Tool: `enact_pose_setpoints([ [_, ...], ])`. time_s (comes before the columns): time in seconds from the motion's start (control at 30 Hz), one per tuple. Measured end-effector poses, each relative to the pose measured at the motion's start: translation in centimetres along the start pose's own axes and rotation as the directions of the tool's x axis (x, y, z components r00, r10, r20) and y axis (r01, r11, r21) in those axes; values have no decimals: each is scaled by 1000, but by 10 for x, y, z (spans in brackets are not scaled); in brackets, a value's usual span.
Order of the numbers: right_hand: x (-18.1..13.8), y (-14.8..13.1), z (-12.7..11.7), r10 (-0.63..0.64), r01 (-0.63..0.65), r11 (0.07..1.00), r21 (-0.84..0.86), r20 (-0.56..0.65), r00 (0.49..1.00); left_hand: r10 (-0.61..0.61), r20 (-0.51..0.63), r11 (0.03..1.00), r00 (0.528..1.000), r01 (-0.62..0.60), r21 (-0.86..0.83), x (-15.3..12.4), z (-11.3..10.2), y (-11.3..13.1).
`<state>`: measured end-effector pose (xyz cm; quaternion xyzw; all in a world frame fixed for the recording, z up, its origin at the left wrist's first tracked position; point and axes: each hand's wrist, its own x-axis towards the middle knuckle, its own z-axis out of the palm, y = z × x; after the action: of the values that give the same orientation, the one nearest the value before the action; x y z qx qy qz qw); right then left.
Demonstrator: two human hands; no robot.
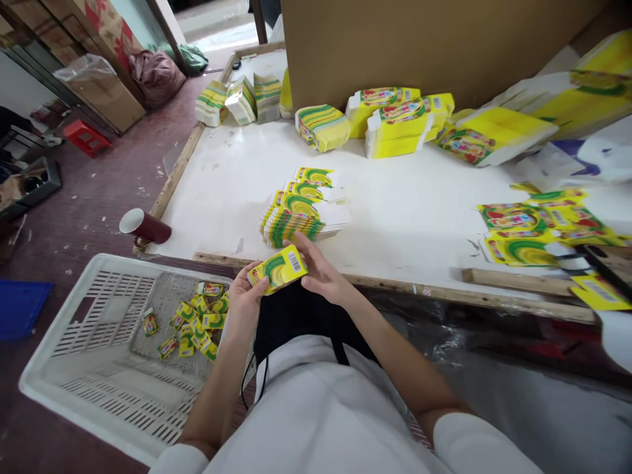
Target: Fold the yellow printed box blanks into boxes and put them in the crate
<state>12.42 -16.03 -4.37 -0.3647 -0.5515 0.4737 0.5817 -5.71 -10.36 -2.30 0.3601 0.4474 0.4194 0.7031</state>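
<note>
My left hand [248, 288] grips a small yellow and green carton [279, 268], its thumb lying across the near face. A barcode shows at the carton's right end. Around that end, my right hand [323, 273] has its fingers stretched out and its thumb apart from them; whether the fingertips press on the carton I cannot tell. Just beyond my hands, a fanned stack of flat cartons [296, 214] in the same print lies on the white table [409, 224]. To the lower left, a white plastic crate [106, 375] holds several closed small cartons [197, 322].
Bundles of yellow cartons [399, 125] line the back against a brown cardboard panel [419, 46]. More flat cartons [538, 224] and a dark phone-like object [609, 266] lie at the right. A maroon mug [151, 227] stands by the table's left corner. A red stool [87, 137] is on the floor.
</note>
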Motion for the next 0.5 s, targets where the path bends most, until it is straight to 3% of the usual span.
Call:
enact_pose_setpoints([
  [0.13,-2,-2,2,-21,11,992,-123,-81,997,-109,27,993,994,110,-47,4,1,-4],
  [0.23,-2,-4,1,-137,106,953,-282,-94,986,-181,44,979,983,184,-87,5,2,-5],
  [0.33,0,-7,-1,-213,168,926,-338,-100,972,-245,60,962,968,250,-110,4,3,-6],
  [0.5,1,-17,-2,-179,126,886,-447,-78,981,-275,66,949,959,282,-138,2,1,-11],
])
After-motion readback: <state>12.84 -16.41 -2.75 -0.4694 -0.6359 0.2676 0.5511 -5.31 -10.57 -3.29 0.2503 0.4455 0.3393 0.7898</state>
